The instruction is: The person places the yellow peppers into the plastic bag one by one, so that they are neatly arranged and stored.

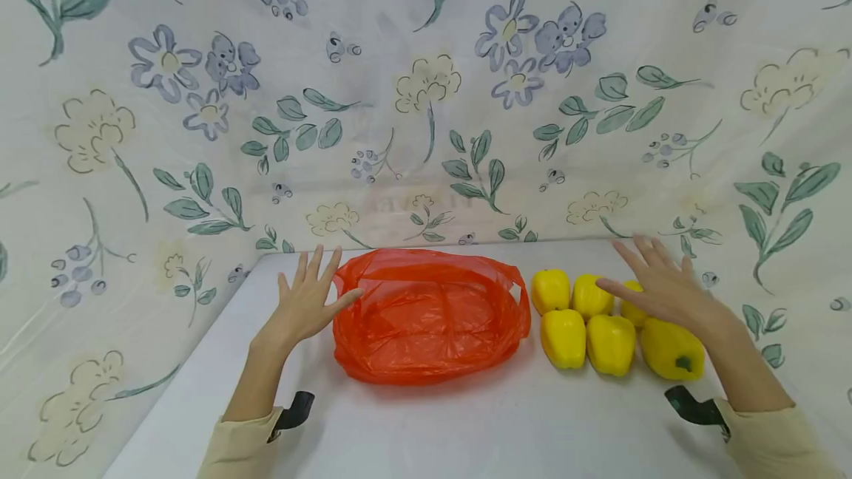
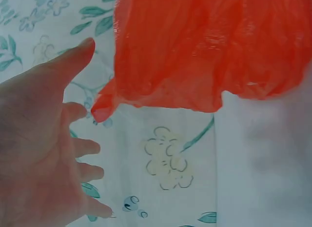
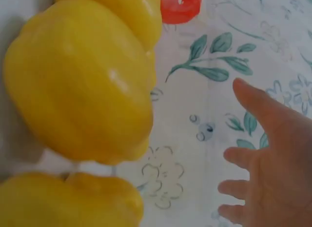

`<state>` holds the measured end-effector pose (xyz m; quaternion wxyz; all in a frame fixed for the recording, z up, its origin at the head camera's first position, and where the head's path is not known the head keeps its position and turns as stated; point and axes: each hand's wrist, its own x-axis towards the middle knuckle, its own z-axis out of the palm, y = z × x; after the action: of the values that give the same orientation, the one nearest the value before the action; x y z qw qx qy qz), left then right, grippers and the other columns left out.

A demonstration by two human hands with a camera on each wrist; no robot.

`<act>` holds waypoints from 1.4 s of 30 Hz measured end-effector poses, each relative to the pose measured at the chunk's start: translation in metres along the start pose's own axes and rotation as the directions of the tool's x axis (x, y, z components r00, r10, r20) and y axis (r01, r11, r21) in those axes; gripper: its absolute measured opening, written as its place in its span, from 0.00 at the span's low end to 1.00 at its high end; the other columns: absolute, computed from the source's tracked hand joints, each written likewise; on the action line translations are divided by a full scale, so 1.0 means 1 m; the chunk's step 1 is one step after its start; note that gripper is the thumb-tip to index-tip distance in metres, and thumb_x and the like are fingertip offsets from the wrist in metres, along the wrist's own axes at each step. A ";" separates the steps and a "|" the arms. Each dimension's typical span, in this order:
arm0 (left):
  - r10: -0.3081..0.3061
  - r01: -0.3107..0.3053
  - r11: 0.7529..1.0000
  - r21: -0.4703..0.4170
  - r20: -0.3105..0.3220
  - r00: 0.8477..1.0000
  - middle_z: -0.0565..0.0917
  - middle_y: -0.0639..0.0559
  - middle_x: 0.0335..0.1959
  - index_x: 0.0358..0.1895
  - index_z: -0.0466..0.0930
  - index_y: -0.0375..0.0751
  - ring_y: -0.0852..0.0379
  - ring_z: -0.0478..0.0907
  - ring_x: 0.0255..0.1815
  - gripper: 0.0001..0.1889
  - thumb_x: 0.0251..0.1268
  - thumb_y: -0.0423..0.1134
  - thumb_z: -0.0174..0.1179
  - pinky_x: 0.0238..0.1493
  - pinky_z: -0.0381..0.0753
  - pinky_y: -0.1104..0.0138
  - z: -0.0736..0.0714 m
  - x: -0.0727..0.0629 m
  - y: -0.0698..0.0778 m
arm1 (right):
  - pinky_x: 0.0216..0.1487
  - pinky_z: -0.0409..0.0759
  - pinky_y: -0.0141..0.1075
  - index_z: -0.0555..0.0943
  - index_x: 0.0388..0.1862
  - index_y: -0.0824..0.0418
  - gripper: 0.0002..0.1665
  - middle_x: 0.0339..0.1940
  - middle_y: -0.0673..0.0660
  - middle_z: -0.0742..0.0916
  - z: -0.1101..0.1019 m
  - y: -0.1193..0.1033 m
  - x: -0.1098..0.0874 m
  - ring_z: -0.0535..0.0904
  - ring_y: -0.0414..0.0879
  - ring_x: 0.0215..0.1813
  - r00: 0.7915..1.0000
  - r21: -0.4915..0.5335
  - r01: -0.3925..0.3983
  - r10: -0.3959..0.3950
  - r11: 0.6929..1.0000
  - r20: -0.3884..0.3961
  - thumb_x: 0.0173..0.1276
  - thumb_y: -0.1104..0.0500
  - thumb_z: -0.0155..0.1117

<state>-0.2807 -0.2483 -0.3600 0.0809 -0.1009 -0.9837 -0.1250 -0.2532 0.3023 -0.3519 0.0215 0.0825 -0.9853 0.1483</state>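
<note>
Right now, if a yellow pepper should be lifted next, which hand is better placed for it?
Probably the right hand: it is empty and near the yellow peppers. The left hand, also empty, is on the far side of the red bag from them.

In front, the table [image 1: 479,435] leaves room to pass; behind, the red bag [image 1: 429,324] and yellow peppers [image 1: 611,344] (a narrow gap between) block the way.

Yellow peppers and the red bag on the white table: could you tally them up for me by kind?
Yellow peppers: 6 in view, one partly hidden by the right hand
Red bag: 1
Total: 7
</note>
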 end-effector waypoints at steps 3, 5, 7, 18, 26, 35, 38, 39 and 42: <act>0.010 -0.010 1.000 -0.015 -0.014 1.000 0.39 0.36 0.81 0.80 0.38 0.52 0.29 0.33 0.79 0.50 0.64 0.65 0.55 0.67 0.32 0.24 0.003 -0.002 -0.001 | 0.62 0.29 0.81 0.42 0.81 0.58 0.55 0.78 0.77 0.42 -0.001 0.011 -0.009 0.31 0.77 0.76 1.000 0.019 0.003 -0.003 1.000 0.019 0.69 0.29 0.48; 0.014 -0.015 1.000 -0.022 -0.018 1.000 0.41 0.35 0.81 0.80 0.38 0.52 0.29 0.36 0.79 0.49 0.64 0.64 0.56 0.67 0.35 0.24 0.005 -0.003 -0.002 | 0.62 0.31 0.81 0.43 0.81 0.60 0.55 0.77 0.78 0.44 -0.002 0.017 -0.014 0.32 0.78 0.76 0.999 0.023 -0.006 0.005 1.000 0.033 0.70 0.29 0.48; 0.022 -0.022 0.999 -0.027 -0.021 1.000 0.44 0.34 0.80 0.80 0.39 0.51 0.28 0.41 0.79 0.49 0.65 0.62 0.57 0.68 0.42 0.25 0.005 -0.004 -0.002 | 0.62 0.33 0.81 0.43 0.80 0.60 0.55 0.77 0.78 0.45 -0.002 0.021 -0.018 0.34 0.79 0.75 0.999 0.023 -0.012 0.011 1.000 0.040 0.69 0.30 0.49; 0.045 -0.036 0.971 -0.237 0.032 0.998 0.53 0.32 0.78 0.80 0.44 0.57 0.26 0.57 0.73 0.46 0.64 0.65 0.56 0.58 0.65 0.27 0.014 -0.011 -0.005 | 0.53 0.57 0.82 0.53 0.78 0.60 0.52 0.74 0.79 0.58 -0.001 0.039 -0.041 0.57 0.81 0.68 0.995 0.050 0.083 -0.086 0.995 0.058 0.66 0.38 0.62; 0.130 -0.124 0.931 -0.343 -0.004 0.991 0.62 0.38 0.75 0.78 0.51 0.61 0.34 0.66 0.70 0.43 0.63 0.61 0.61 0.51 0.82 0.41 0.022 -0.010 -0.009 | 0.51 0.73 0.71 0.61 0.74 0.66 0.51 0.69 0.75 0.69 0.006 0.048 -0.048 0.70 0.73 0.63 0.985 0.112 0.126 -0.137 0.986 0.103 0.61 0.40 0.68; 0.129 -0.097 0.911 -0.400 0.054 0.990 0.64 0.36 0.73 0.75 0.61 0.51 0.32 0.68 0.68 0.37 0.64 0.54 0.62 0.51 0.83 0.43 0.025 -0.006 -0.015 | 0.49 0.79 0.65 0.65 0.71 0.65 0.50 0.65 0.75 0.74 0.012 0.053 -0.050 0.77 0.67 0.57 0.977 0.141 0.161 -0.178 0.977 0.118 0.56 0.44 0.74; 0.123 -0.077 0.901 -0.426 0.082 0.989 0.64 0.37 0.73 0.76 0.57 0.52 0.32 0.69 0.67 0.39 0.64 0.53 0.63 0.49 0.85 0.46 0.028 -0.007 -0.017 | 0.51 0.79 0.64 0.66 0.70 0.66 0.51 0.63 0.74 0.75 0.014 0.057 -0.053 0.77 0.66 0.57 0.977 0.139 0.160 -0.177 0.977 0.121 0.54 0.43 0.76; 0.122 -0.072 0.898 -0.433 0.088 0.989 0.64 0.38 0.74 0.77 0.56 0.53 0.32 0.68 0.67 0.40 0.64 0.53 0.63 0.51 0.84 0.46 0.029 -0.008 -0.018 | 0.52 0.78 0.64 0.67 0.70 0.66 0.52 0.63 0.74 0.76 0.015 0.059 -0.054 0.77 0.67 0.57 0.976 0.134 0.161 -0.178 0.978 0.125 0.53 0.43 0.76; 0.144 -0.090 0.890 -0.447 0.089 0.986 0.63 0.39 0.75 0.77 0.55 0.53 0.33 0.64 0.71 0.40 0.64 0.49 0.64 0.55 0.81 0.42 0.031 -0.009 -0.019 | 0.54 0.76 0.66 0.69 0.68 0.67 0.50 0.62 0.74 0.78 0.017 0.064 -0.057 0.76 0.69 0.59 0.973 0.124 0.156 -0.175 0.980 0.152 0.53 0.43 0.76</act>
<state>-0.2803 -0.2595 -0.3959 0.0043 -0.1828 -0.9249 -0.3333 -0.2083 0.3663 -0.3899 -0.0512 0.1773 -0.9636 0.1935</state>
